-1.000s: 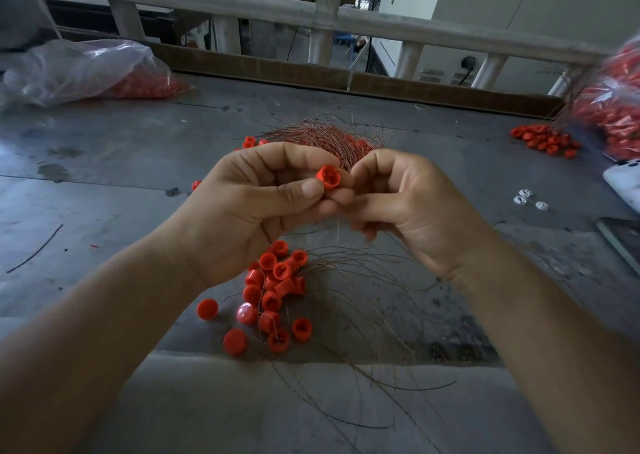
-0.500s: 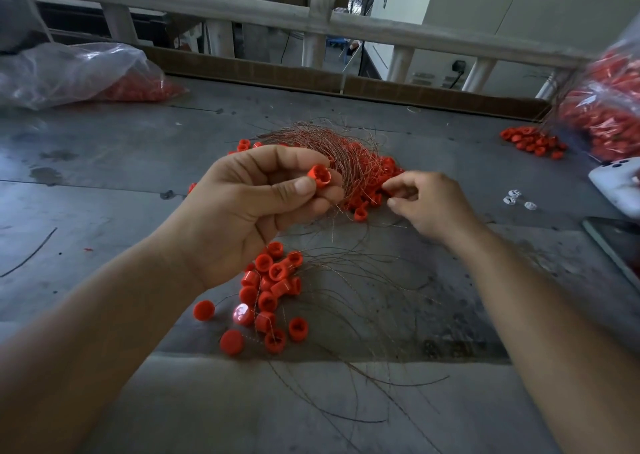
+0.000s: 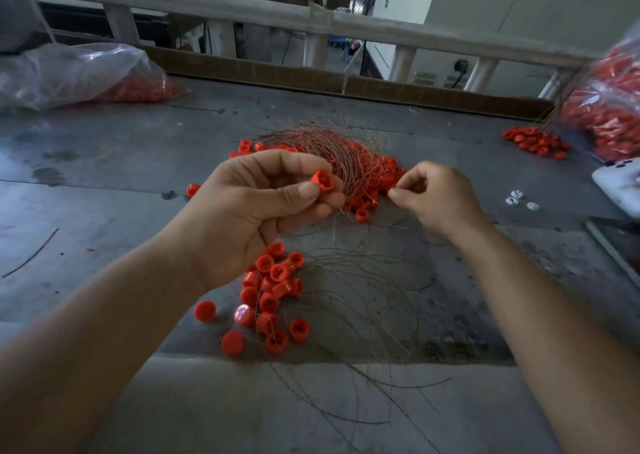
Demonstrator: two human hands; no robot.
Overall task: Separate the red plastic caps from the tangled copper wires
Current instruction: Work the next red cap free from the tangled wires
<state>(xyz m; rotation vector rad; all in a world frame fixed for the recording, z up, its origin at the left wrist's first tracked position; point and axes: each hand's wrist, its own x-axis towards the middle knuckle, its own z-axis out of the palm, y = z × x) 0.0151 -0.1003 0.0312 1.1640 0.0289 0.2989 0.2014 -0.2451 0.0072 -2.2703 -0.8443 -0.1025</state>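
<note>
My left hand (image 3: 256, 211) holds one red cap (image 3: 322, 181) between thumb and fingertips, its hollow side facing me, raised above the table. Behind it lies the tangle of copper wires (image 3: 332, 152) with many red caps caught in it. My right hand (image 3: 440, 197) reaches the tangle's right edge, its thumb and forefinger pinching a small red cap (image 3: 393, 187) there. A pile of separated caps (image 3: 273, 290) lies near me under my left wrist, with loose wire strands (image 3: 363, 301) spread beside it.
The grey metal table (image 3: 104, 183) carries a clear bag of red parts (image 3: 76, 75) at the back left and another bag (image 3: 609, 107) at the right with spilled caps (image 3: 535, 141). Small white pieces (image 3: 517, 200) and a white device (image 3: 620, 185) lie right.
My hands were together on the cap; the right hand moved away right to the tangle's edge. The left hand keeps the cap and has barely moved.
</note>
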